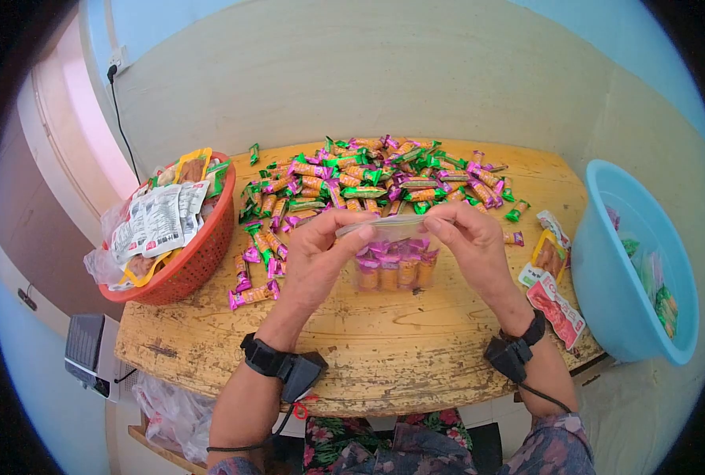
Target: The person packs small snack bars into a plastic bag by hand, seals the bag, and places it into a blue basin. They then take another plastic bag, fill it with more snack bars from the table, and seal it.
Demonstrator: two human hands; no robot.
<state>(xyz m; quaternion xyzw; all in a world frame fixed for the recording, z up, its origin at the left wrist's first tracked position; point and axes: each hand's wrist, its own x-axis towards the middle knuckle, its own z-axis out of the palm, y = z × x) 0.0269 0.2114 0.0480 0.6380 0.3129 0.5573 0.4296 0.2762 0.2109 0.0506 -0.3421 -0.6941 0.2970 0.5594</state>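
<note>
Between my hands is a clear zip-top bag point(396, 279) with several purple-and-orange wrapped snack bars standing side by side in it. My left hand point(325, 245) pinches the bag's top left corner between thumb and fingers. At the top right corner, my right hand point(473, 241) grips the zip edge the same way. The bag's top edge is stretched between the two hands, its lower part upright near the table surface. Just behind it spreads a large heap of wrapped snack bars point(360, 176) in green, purple and orange wrappers.
A red-orange basket point(210, 249) of packaged foods stands at the table's left edge. On the right are a blue tub point(606, 261) with bagged items inside and a few food packets point(556, 309). The wooden table point(352, 356) ends close to my body.
</note>
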